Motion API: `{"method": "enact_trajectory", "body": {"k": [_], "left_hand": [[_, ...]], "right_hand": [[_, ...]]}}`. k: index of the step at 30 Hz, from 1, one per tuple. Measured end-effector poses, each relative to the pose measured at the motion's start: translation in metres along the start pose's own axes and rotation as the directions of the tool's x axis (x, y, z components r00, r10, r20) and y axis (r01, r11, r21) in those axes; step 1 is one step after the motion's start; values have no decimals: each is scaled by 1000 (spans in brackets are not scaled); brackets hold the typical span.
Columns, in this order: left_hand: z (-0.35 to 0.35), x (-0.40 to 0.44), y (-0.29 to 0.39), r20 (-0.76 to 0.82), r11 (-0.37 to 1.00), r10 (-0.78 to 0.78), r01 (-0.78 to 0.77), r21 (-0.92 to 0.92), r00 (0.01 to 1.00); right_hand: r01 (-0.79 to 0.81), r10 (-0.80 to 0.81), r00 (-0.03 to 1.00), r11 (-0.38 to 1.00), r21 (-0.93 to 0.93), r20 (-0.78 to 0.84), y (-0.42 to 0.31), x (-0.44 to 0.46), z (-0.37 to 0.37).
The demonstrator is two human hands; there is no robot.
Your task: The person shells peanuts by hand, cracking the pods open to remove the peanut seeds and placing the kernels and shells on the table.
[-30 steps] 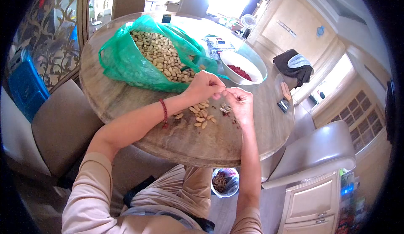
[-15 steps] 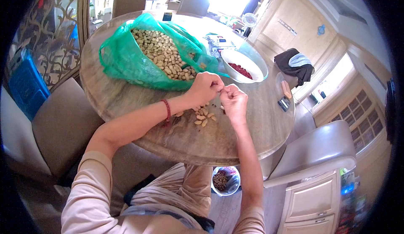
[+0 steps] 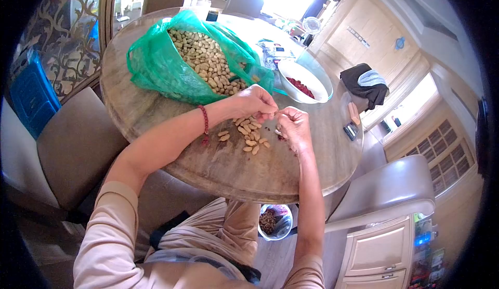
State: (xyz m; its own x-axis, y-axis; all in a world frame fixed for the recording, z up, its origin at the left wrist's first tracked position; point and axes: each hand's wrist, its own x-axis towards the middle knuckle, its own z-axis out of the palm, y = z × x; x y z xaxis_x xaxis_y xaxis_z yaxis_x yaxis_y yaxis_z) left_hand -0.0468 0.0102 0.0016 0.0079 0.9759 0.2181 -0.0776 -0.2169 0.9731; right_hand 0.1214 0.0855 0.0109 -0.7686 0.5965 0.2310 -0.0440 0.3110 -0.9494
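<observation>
Over the table, my left hand (image 3: 255, 103) and my right hand (image 3: 294, 126) meet with fingertips pinched together. Between them is a peanut, mostly covered by the fingers. A pale bit of shell shows at the right hand's lower fingers. Below the hands lies a small heap of unshelled peanuts (image 3: 248, 129), with dark red skins (image 3: 281, 137) scattered by my right hand. Behind my left hand, a green plastic bag (image 3: 150, 70) lies open, full of peanuts in their shells (image 3: 205, 60). Right of it stands a white bowl (image 3: 320, 88) holding red-skinned kernels (image 3: 301, 87).
The round table (image 3: 228, 172) has its near edge before my lap. Under that edge stands a bin (image 3: 284, 230) with shells inside. A dark object (image 3: 351, 130) lies at the table's right side. Chairs (image 3: 78, 148) flank me, and a dark garment (image 3: 364, 83) hangs at the far right.
My hands have lowered slightly and the fingers have spread a little apart at the pinch, still meeting at the tips. The view has shifted slightly, showing more of the peanut heap.
</observation>
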Motion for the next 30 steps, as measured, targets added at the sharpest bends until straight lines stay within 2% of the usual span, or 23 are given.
{"method": "enact_trajectory", "body": {"k": [2,3,5,9,10,11,12,18,19,20,21,22,23,24,26,27,30], "left_hand": [[5,0,-3,-41,999,3,-5,-51,999],[7,0,-5,-83,995,3,-12,-104,997],[9,2,-7,-106,997,34,-41,-67,994],[10,0,-7,-115,989,131,-137,-52,985],[12,0,-7,-111,990,129,-135,-50,985],[16,1,-8,-147,981,189,-179,76,971],[19,2,-8,-177,955,253,-216,201,951],[24,1,-8,-203,910,270,-180,374,941],[23,1,-8,-204,910,270,-180,374,941],[22,0,-8,-210,938,234,-163,307,949],[21,0,-8,-213,960,197,-144,239,957],[19,0,-8,-212,960,197,-145,239,957],[16,0,-7,-178,979,164,-137,154,970],[15,1,-7,-139,990,133,-125,68,981],[14,3,-7,-120,996,88,-89,0,989],[14,2,-7,-98,996,44,-51,-67,994],[14,1,-5,-40,995,50,-53,-80,998]], "right_hand": [[141,-159,984,970,-198,-80,4,2,0],[143,-162,983,969,-199,-82,6,3,0],[253,-328,933,889,-381,-146,11,4,1],[278,-387,906,850,-447,-174,3,0,6],[261,-406,896,809,-527,-181,2,-1,7],[239,-425,886,761,-604,-186,1,-1,7],[236,-425,885,761,-605,-189,2,0,7],[261,-432,883,777,-573,-184,11,4,4],[240,-354,917,857,-455,-183,10,3,3],[209,-276,946,921,-330,-171,9,3,2],[209,-276,946,921,-330,-171,6,2,2],[150,-186,969,965,-217,-160,1,0,2],[83,-97,986,991,-102,-139,-2,-1,2],[82,-96,985,991,-103,-140,-4,-1,-1],[10,-6,999,997,72,-47,-6,-1,-7],[9,-6,999,997,72,-46,-7,-2,-8],[11,-10,999,1000,28,-34,-9,-2,-9]]}}
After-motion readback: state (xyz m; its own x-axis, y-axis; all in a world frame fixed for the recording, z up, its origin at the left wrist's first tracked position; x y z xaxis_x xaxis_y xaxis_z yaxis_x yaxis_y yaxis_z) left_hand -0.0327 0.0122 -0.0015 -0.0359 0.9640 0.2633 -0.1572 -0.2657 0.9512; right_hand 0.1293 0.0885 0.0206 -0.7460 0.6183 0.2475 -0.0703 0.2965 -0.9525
